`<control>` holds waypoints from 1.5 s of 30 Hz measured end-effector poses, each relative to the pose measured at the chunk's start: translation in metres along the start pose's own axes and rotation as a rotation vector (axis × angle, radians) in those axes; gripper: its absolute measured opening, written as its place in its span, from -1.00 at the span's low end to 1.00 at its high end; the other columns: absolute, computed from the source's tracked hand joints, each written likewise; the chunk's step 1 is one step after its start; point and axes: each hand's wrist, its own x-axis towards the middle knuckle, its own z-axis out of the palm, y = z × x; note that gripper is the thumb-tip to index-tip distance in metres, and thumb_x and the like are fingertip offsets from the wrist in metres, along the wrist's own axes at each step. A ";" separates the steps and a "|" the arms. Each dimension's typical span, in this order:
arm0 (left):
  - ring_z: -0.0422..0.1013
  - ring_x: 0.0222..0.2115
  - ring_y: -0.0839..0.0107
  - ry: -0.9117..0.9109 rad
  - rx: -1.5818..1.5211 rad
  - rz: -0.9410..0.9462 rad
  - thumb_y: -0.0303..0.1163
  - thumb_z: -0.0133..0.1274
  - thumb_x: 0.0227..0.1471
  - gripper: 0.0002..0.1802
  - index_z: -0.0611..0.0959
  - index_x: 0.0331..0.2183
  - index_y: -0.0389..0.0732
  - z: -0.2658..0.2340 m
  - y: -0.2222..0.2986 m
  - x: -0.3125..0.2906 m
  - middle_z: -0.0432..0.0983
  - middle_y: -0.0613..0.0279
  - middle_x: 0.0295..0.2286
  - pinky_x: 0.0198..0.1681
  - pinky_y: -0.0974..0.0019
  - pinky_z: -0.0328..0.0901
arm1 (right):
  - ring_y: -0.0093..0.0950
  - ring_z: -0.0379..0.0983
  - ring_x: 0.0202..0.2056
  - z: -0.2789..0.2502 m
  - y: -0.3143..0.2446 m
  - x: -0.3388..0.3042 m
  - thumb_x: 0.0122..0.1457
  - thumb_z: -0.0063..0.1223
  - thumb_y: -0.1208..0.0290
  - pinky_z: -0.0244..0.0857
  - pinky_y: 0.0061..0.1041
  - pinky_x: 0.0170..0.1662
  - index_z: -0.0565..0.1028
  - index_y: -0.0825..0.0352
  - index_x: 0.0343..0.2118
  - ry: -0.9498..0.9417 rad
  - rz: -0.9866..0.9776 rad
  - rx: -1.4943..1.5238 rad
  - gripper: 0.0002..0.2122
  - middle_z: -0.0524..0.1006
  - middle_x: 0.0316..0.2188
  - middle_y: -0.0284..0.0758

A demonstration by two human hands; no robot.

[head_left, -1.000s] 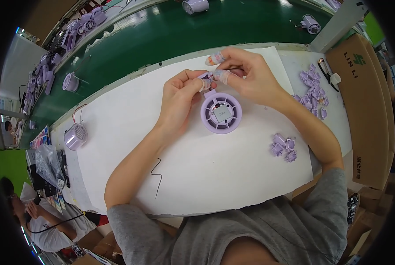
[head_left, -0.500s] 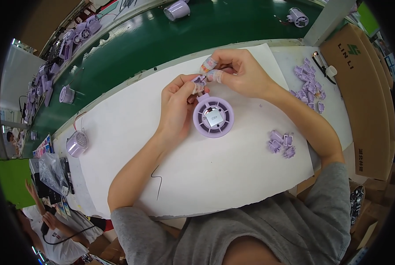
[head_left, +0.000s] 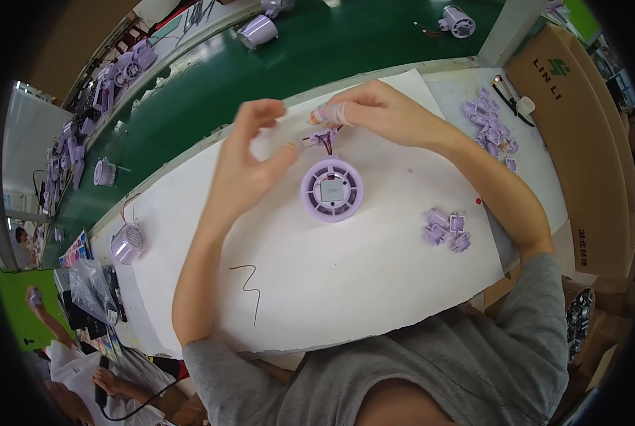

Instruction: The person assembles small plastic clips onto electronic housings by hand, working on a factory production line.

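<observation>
Upright on the white sheet stands a round light-purple fan unit with a silver square in its centre. Red and dark wires lead from its far side to a small purple plastic bracket. My right hand, tape round its fingers, pinches at this bracket just beyond the fan; its fingers partly hide the grip. Left of the bracket and apart from it, my left hand is raised, thumb and fingers spread, with nothing in it. Motion blurs it slightly.
Several small purple brackets lie to the right, with a larger pile farther off. A purple cylindrical housing sits at left. Beyond runs a green belt carrying purple parts. A cardboard box stands right; a co-worker is lower left.
My left hand has let go of the small bracket and moved left, its fingers opening. My right hand stays at the bracket. The co-worker's raised hand now shows a purple thing.
</observation>
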 end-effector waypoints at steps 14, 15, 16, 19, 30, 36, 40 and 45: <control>0.41 -0.47 0.28 -0.133 0.605 0.177 -0.27 0.30 -0.45 -0.28 0.34 -0.22 -0.34 0.034 0.049 -0.037 0.38 0.13 -0.45 -0.62 0.33 0.32 | -0.62 0.41 -0.38 -0.013 -0.008 -0.008 -0.07 0.06 0.45 0.26 -0.65 -0.24 0.53 0.43 -0.31 -0.077 0.185 0.063 -0.76 0.54 -0.44 -0.32; 0.40 -0.47 0.29 -0.124 0.626 0.201 -0.31 0.30 -0.47 -0.27 0.34 -0.20 -0.34 0.035 0.049 -0.038 0.38 0.13 -0.43 -0.63 0.35 0.32 | -0.62 0.41 -0.38 -0.014 -0.009 -0.008 -0.07 0.06 0.45 0.26 -0.65 -0.24 0.53 0.43 -0.31 -0.080 0.184 0.062 -0.76 0.54 -0.44 -0.32; 0.39 -0.48 0.31 -0.115 0.646 0.226 -0.35 0.30 -0.48 -0.26 0.34 -0.18 -0.34 0.036 0.049 -0.038 0.37 0.13 -0.41 -0.64 0.37 0.32 | -0.63 0.40 -0.38 -0.017 -0.013 -0.009 -0.08 0.06 0.47 0.26 -0.67 -0.25 0.53 0.44 -0.30 -0.086 0.159 0.043 -0.75 0.54 -0.44 -0.31; 0.35 -0.49 0.35 -0.046 0.807 0.281 -0.40 0.26 -0.49 -0.28 0.35 -0.17 -0.36 0.037 0.046 -0.037 0.37 0.12 -0.35 -0.66 0.43 0.31 | -0.65 0.38 -0.39 -0.017 -0.025 -0.010 -0.10 0.07 0.49 0.25 -0.70 -0.26 0.52 0.46 -0.30 -0.087 0.136 -0.062 -0.74 0.54 -0.43 -0.30; 0.30 -0.42 0.26 0.063 1.076 0.420 -0.49 0.18 -0.45 -0.33 0.37 -0.15 -0.36 0.053 0.031 -0.043 0.34 -0.01 -0.24 -0.54 0.46 0.33 | -0.56 0.41 -0.44 -0.015 -0.024 -0.013 -0.13 0.08 0.46 0.28 -0.58 -0.26 0.54 0.45 -0.35 -0.042 -0.100 -0.193 -0.76 0.53 -0.46 -0.26; 0.30 -0.47 0.26 0.156 1.141 0.523 -0.52 0.03 -0.26 -0.54 0.42 -0.18 -0.33 0.058 0.032 -0.044 0.38 0.02 -0.32 -0.56 0.50 0.34 | -0.58 0.39 -0.46 -0.018 -0.027 -0.012 -0.13 0.08 0.50 0.24 -0.60 -0.34 0.54 0.43 -0.37 -0.152 -0.027 -0.222 -0.79 0.53 -0.45 -0.28; 0.32 -0.44 0.24 0.083 1.017 0.370 -0.54 0.01 -0.21 -0.56 0.43 -0.16 -0.31 0.052 0.038 -0.039 0.36 0.02 -0.34 -0.56 0.44 0.35 | -0.60 0.36 -0.49 -0.011 -0.020 -0.011 -0.12 0.10 0.49 0.21 -0.61 -0.39 0.54 0.43 -0.39 -0.128 -0.034 -0.171 -0.80 0.53 -0.47 -0.30; 0.36 -0.36 0.09 -0.066 0.692 0.205 -0.45 0.29 -0.58 -0.04 0.21 -0.02 -0.26 0.030 0.039 -0.024 0.31 0.02 -0.35 -0.49 0.21 0.36 | -0.63 0.37 -0.41 0.000 -0.014 -0.007 -0.06 0.06 0.59 0.27 -0.65 -0.35 0.49 0.48 -0.35 -0.022 0.059 -0.150 -0.83 0.52 -0.46 -0.36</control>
